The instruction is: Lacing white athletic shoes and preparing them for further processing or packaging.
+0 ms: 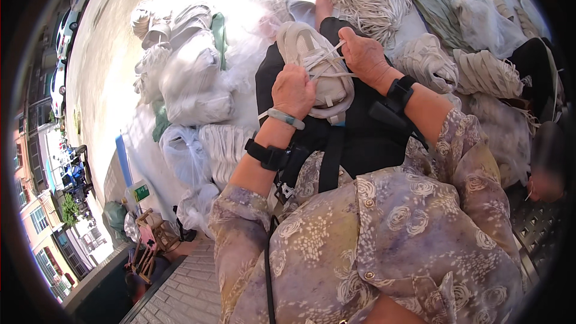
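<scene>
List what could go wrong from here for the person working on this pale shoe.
1. The shoe rests on a soft black covering over the lap, while the left hand and right hand both seem to grip the laces; a hard pull might twist or shift it.
2. The laces cross in loose loops, so they could snag or tighten unevenly.

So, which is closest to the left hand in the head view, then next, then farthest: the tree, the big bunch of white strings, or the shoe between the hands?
From the left hand:
1. Shoe, right beside it.
2. Bunch of white strings, ahead, to the right.
3. Tree, far off left.
</scene>
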`<act>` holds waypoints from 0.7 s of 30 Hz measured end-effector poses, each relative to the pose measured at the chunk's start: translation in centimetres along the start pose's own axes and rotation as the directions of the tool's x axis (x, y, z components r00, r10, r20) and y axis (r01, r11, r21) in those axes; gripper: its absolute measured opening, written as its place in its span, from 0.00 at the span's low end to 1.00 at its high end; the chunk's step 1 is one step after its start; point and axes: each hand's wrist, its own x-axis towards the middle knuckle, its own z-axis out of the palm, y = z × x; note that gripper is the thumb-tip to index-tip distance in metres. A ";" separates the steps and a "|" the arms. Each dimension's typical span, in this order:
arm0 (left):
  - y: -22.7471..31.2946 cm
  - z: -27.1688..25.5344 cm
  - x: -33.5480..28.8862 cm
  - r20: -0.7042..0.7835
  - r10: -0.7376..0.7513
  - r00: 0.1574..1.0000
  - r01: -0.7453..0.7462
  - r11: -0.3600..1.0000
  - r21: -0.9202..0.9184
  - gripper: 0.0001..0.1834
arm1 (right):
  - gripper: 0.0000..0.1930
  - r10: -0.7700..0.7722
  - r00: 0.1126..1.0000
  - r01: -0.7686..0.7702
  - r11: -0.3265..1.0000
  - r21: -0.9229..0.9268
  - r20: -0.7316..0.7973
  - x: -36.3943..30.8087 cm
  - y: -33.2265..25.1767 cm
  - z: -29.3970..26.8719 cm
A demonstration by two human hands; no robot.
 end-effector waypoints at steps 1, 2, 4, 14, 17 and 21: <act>0.1 -0.1 0.0 0.001 0.011 1.000 -0.011 1.000 -0.005 0.09 | 0.03 0.028 1.000 -0.028 0.998 0.060 0.003 -0.2 -0.1 0.1; 0.2 -0.2 0.0 0.001 0.009 1.000 -0.009 1.000 -0.007 0.09 | 0.03 0.028 1.000 -0.028 0.998 0.058 0.006 -0.4 -0.1 0.1; 0.1 -0.5 0.0 0.071 -0.003 0.997 0.009 0.997 -0.080 0.10 | 0.07 0.153 0.982 -0.187 0.884 0.429 0.111 -0.7 0.0 0.1; -3.7 -8.0 -3.8 0.602 -0.087 0.793 0.523 0.602 -0.603 0.09 | 0.09 0.158 0.974 -0.213 0.891 0.401 0.165 -2.2 -0.4 1.2; -5.0 -9.7 -6.5 0.631 -0.099 0.769 0.572 0.548 -0.611 0.10 | 0.08 0.147 0.961 -0.234 0.880 0.413 0.232 -2.0 -0.5 0.8; -6.2 -10.0 -8.9 0.645 -0.115 0.756 0.598 0.525 -0.606 0.11 | 0.08 0.114 0.958 -0.211 0.902 0.378 0.263 -2.0 -0.7 0.2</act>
